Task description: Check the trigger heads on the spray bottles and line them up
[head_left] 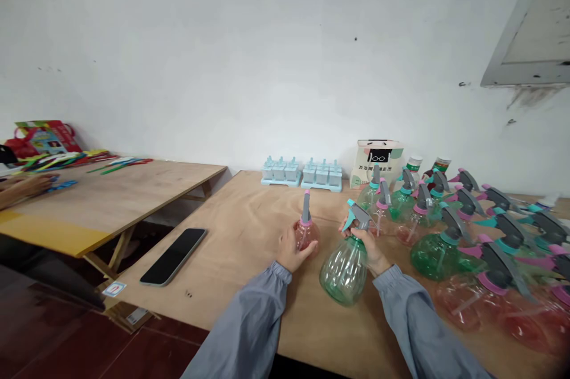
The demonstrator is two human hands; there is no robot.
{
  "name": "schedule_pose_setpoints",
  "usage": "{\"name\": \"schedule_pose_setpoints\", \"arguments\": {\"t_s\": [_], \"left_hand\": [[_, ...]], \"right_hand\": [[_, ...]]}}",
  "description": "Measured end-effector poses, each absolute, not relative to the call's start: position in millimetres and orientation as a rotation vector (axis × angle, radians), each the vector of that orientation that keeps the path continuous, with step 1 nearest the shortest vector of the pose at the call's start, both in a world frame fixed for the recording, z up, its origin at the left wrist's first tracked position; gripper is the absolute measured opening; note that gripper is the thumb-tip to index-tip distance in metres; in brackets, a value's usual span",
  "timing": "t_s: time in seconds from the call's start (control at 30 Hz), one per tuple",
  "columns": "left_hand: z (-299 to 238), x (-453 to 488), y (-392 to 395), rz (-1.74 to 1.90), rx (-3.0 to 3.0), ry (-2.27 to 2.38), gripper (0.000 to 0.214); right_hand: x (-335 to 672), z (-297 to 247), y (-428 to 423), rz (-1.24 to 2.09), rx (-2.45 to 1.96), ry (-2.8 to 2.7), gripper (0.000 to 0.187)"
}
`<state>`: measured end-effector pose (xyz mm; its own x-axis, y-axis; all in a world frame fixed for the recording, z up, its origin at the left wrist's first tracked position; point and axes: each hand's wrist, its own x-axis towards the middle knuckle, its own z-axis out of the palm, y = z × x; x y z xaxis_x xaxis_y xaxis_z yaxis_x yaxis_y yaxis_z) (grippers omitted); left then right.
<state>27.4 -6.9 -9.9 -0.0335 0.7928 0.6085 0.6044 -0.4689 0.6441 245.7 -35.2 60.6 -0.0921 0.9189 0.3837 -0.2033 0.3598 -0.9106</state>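
Note:
My left hand (291, 251) is wrapped round the body of a pink spray bottle (307, 231), which stands upright with its grey and pink spray head on top. In my right hand (366, 244) is a green spray bottle (342, 273), gripped at the neck below its teal and grey trigger head. That bottle is tilted, its round base toward me. Close by on the right stand several more spray bottles, among them a green one (434, 257) and a pink one (467, 302).
Two light-blue popsicle moulds (280, 172) and a printed paper bag (376, 164) stand by the wall. A phone (173, 256) lies on the left of my table (236, 230). On another table (133, 189), another person's hand (27, 189) is near colourful strips (66, 159).

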Motion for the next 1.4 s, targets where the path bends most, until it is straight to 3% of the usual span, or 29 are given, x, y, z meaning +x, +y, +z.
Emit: {"name": "schedule_pose_setpoints", "arguments": {"t_s": [0.2,0.33,0.47,0.67,1.0,1.27,1.4], "left_hand": [[-11.2,29.1,-8.6,1.497,2.061,1.510,0.067],[-11.0,29.2,-9.2,1.502,2.073,1.502,0.069],[-9.5,28.7,-9.7,1.504,2.082,1.486,0.068],[-7.3,27.6,-9.3,1.464,2.053,1.487,0.068],[-6.8,26.4,-9.6,1.465,2.047,1.476,0.068],[-8.6,26.5,-7.8,1.471,2.067,1.474,0.069],[-8.4,24.2,-7.8,1.446,2.074,1.467,0.070]], "right_hand": [[246.7,62.6,-38.6,1.246,-0.621,-1.313,0.041],[245.1,64.0,-40.5,1.265,-0.619,-1.260,0.033],[246.3,64.1,-41.0,1.094,-0.686,-1.113,0.028],[270.9,62.8,-44.6,0.916,-0.876,-1.187,0.042],[318.1,54.8,-60.9,0.207,-1.241,-1.164,0.036],[325.7,50.0,-61.0,0.091,-1.382,-1.153,0.051],[322.9,47.6,-57.3,0.089,-1.237,-1.114,0.078]]}}
